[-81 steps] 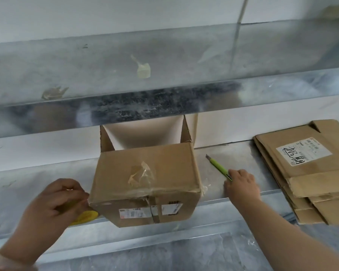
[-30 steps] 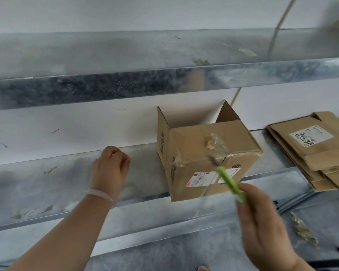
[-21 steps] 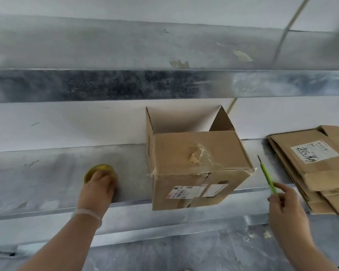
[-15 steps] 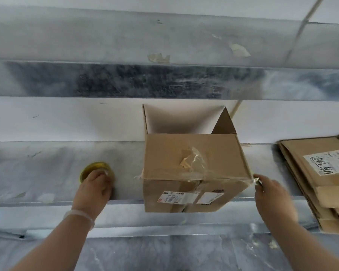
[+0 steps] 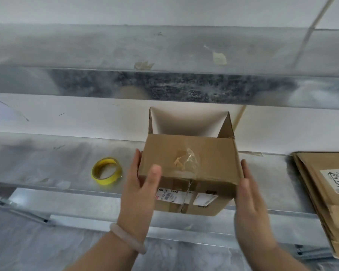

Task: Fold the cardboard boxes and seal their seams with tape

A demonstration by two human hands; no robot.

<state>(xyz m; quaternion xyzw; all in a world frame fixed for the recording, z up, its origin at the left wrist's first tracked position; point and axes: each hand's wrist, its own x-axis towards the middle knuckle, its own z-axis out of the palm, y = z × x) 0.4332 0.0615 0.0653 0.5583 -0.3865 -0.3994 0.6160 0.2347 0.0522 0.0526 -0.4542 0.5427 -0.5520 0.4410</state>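
Observation:
A brown cardboard box (image 5: 209, 153) lies on the metal shelf (image 5: 47, 163), overhanging its front edge. Its near face carries white labels and a strip of clear tape over the seam. The far flaps stand open toward the white wall. A crumpled bit of clear tape sticks to the top face. My left hand (image 5: 139, 194) lies against the box's left side, fingers straight and thumb on the top face. My right hand (image 5: 249, 202) presses flat against the right side. A yellow tape roll (image 5: 108, 180) lies on the shelf left of the box. No knife shows.
A stack of flattened cardboard boxes (image 5: 321, 192) with a white label lies on the shelf at the right. A second metal shelf (image 5: 164, 85) runs overhead, with tape scraps stuck to it. Below the shelf's front edge is a grey metal surface.
My left hand has let go of the tape roll and moved right to the box's left side. My right hand, which held a green knife a moment ago, now presses the box's right side.

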